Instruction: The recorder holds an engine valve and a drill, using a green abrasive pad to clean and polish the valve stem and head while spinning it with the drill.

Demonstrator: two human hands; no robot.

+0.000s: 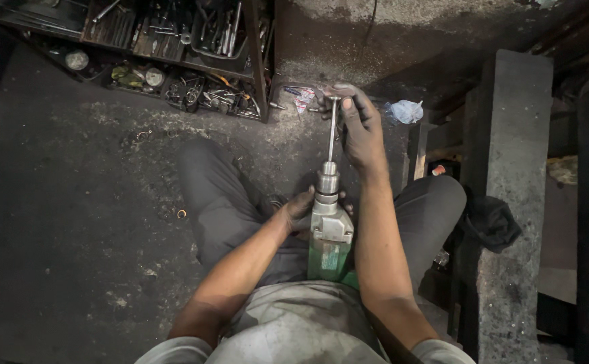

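Two grimy hands work on a green power drill [329, 253] that stands upright between the seated person's knees. Left hand [299, 207] is wrapped around the drill's metal neck just below the chuck [327, 182]. Right hand [360, 128] grips the top of a long T-handled key [333, 128] rising from the chuck. Behind, a metal rack [173, 54] holds scattered tools on the dark floor [58, 202].

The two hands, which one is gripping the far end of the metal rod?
The right hand: its fingers wrap the T-shaped top of the rod. The left hand sits lower, against the chuck of the green drill.
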